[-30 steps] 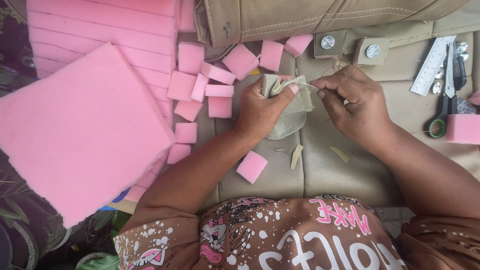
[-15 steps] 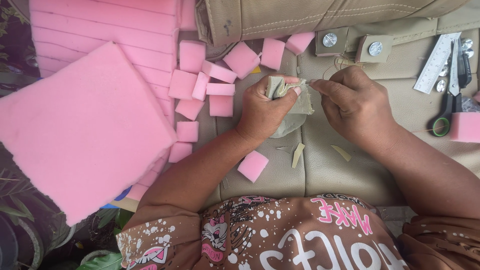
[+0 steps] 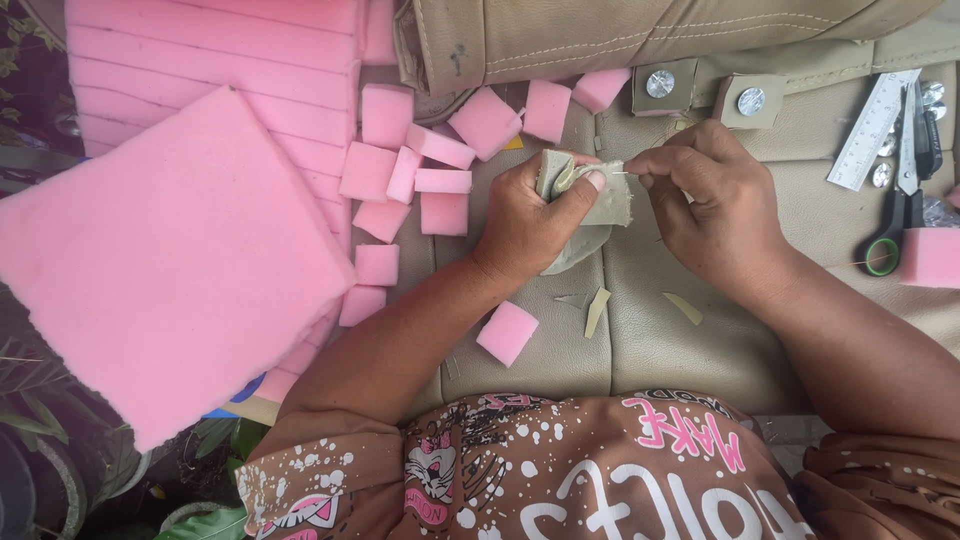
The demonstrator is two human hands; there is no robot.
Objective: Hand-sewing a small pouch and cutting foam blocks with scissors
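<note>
Olive-green fabric piece (image 3: pixel 590 195) at frame centre, pinched in left hand (image 3: pixel 530 225), fingers closed round it. Right hand (image 3: pixel 715 195) touches fabric's right edge, fingertips pinched shut; what they hold too small to tell. Large pink foam slab (image 3: pixel 160 260) fills left. Small pink foam squares (image 3: pixel 400 170) scattered upper centre; one lone pink block (image 3: pixel 507 333) below left wrist. Two fabric squares with silver buttons (image 3: pixel 700 92) upper right. Ruler (image 3: pixel 872 130), scissors (image 3: pixel 900 215) at right edge. Open tan surface (image 3: pixel 650 345) between forearms.

Two covered buttons (image 3: pixel 660 86), one ruler (image 3: pixel 872 130), one scissors (image 3: pixel 900 215)
</note>
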